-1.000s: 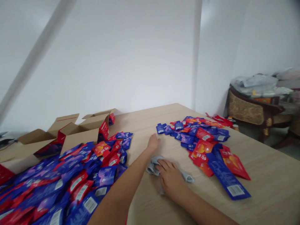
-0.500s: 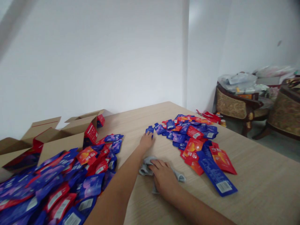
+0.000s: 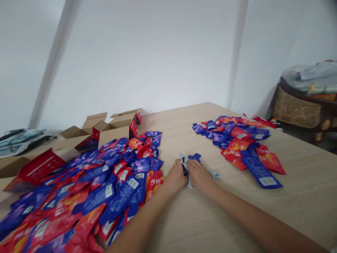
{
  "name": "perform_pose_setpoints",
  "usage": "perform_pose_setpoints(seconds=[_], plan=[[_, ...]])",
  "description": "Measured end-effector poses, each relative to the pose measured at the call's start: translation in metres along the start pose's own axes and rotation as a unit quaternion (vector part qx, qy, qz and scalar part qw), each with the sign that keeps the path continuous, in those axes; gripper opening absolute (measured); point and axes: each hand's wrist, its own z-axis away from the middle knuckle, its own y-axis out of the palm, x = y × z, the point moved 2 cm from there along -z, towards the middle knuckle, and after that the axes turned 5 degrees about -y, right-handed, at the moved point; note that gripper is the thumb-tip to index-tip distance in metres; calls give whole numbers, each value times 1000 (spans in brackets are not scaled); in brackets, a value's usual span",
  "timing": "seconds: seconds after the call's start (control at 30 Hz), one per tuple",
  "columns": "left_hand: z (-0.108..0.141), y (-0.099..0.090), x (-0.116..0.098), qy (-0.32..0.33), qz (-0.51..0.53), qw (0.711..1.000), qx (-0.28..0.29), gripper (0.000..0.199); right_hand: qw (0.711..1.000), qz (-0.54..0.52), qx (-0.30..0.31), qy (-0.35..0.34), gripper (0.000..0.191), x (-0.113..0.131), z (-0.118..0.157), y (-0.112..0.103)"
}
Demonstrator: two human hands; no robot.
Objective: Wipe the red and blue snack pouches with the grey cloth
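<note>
Both my hands meet at the middle of the table. My left hand (image 3: pixel 178 178) is closed, its fingertips at a dark edge that looks like part of a small blue packet (image 3: pixel 195 156). The packet's far end sticks out beyond my right hand (image 3: pixel 198 173), which partly covers it. My right hand has its fingers bent on a crumpled grey cloth (image 3: pixel 215 174), pressed against the packet. One fold of the cloth stands up between the two hands. To the left spreads a large heap of blue and red packets (image 3: pixel 107 191); a smaller pile of packets (image 3: pixel 231 135) lies to the right.
Open cardboard boxes (image 3: pixel 116 133) stand behind the left heap, against the white wall (image 3: pixel 158 52). The light wooden table (image 3: pixel 297 196) extends to the right. Past its far right edge stands a patterned armchair (image 3: pixel 295 107) loaded with plastic bags (image 3: pixel 313 77).
My left hand has drawn back from farther up the table to beside my right hand, bringing the blue packet to the cloth. The view has turned left, showing more boxes and packets.
</note>
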Motion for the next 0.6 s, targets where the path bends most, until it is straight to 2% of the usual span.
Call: perform_pose_setpoints(seconds=[0.1, 0.23, 0.33, 0.43, 0.53, 0.6], plan=[[13, 1, 1, 1, -28, 999, -42, 47, 992, 93, 90, 14, 48, 2, 0, 1], [18, 6, -4, 15, -72, 996, -48, 37, 976, 167, 104, 94, 49, -35, -7, -12], [21, 5, -8, 12, -87, 994, -61, 27, 973, 171, 72, 138, 49, -64, -7, -19], [20, 1, -4, 2, -29, 994, -104, 24, 983, 101, 16, 150, 48, -79, -3, -22], [14, 1, 10, -52, 96, 984, -143, 21, 987, 0, -78, 139, 46, -72, 0, -25], [8, 4, 20, -102, 182, 966, -153, 18, 988, -47, -119, 91, 46, -54, 1, -23]])
